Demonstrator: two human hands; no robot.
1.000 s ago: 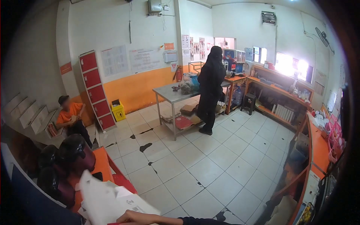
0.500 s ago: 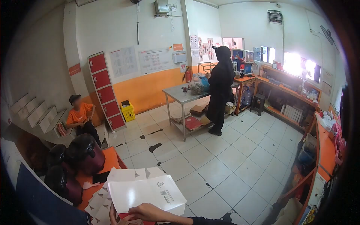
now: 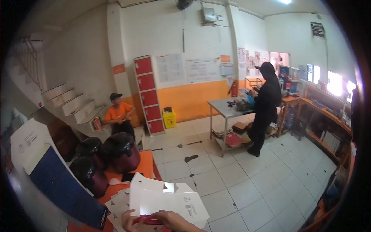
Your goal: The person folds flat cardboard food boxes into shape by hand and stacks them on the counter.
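Note:
A white cardboard sheet (image 3: 166,201) with cut flaps, small print and a red part at its near edge lies across both hands at the bottom. My left hand (image 3: 130,219) grips its near left corner, fingers bent round the edge. Close beside it, my right hand (image 3: 170,219) has its fingers closed on the near edge, by the red part. More white cut cardboard (image 3: 116,203) lies beneath and to the left, on the orange table (image 3: 146,164). A white scoop (image 3: 118,181) rests beside the cardboard.
Several dark rice-cooker-like pots (image 3: 120,152) stand on the orange table. A blue and white panel (image 3: 62,181) rises at left. One person in orange (image 3: 119,112) sits by the stairs (image 3: 73,104); another in black (image 3: 266,104) stands at a metal table (image 3: 226,108). Red lockers (image 3: 148,96) line the wall.
The view has swung left, showing more of the stairs and the blue panel. The cardboard, tilted and blurred earlier, now lies flatter. My left hand has come into view on its edge.

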